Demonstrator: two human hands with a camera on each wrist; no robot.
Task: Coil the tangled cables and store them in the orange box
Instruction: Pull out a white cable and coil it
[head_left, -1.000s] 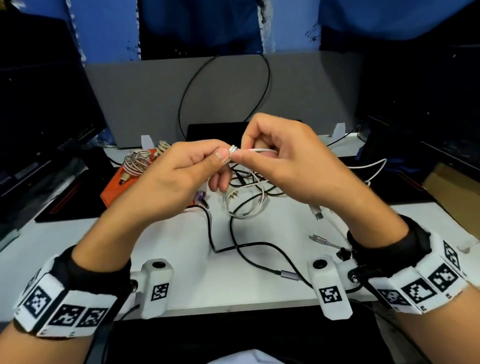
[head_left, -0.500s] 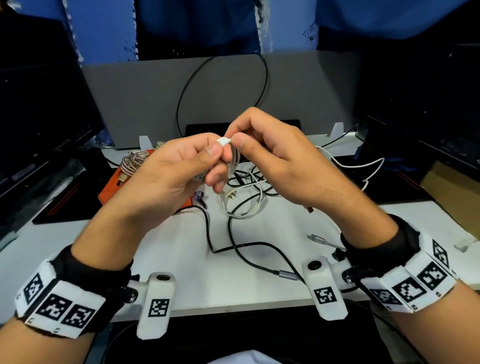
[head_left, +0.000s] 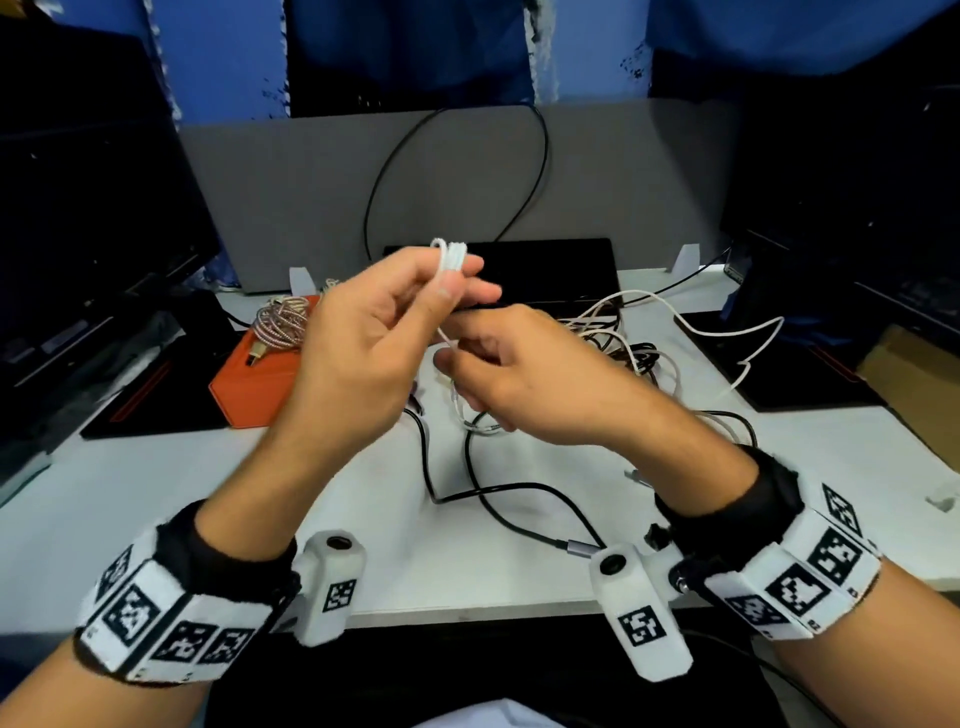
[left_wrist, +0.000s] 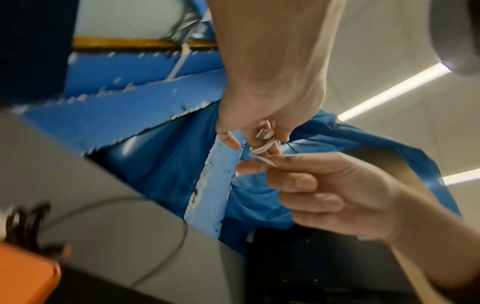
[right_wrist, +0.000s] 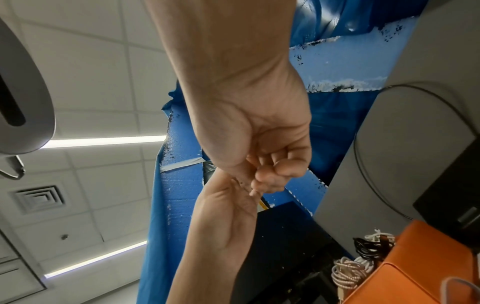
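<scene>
1. The white cable (head_left: 451, 255) is up in the air between your hands, above the middle of the white desk (head_left: 218, 488): a few turns of it sit wound round the fingers of your left hand (head_left: 374, 338), whose thumb presses them in place (the left wrist view shows the loops and a plug tucked against those fingers).
2. Your right hand (head_left: 498, 374) is just below and beside the left, fingers curled, pinching the strand that runs down from the loops.
3. The rest of that cable trails onto the desk into a tangle of white and black cables (head_left: 618, 343) behind your right hand, and one black cable (head_left: 519, 493) snakes toward the desk's near edge.
4. The orange box (head_left: 260, 384) stands on the desk to the left, partly hidden by your left hand, with a coiled braided cable (head_left: 280, 322) lying on top of it.
5. A grey partition (head_left: 291, 192) closes off the back of the desk, with blue sheeting above it and dark monitors on both sides.
</scene>
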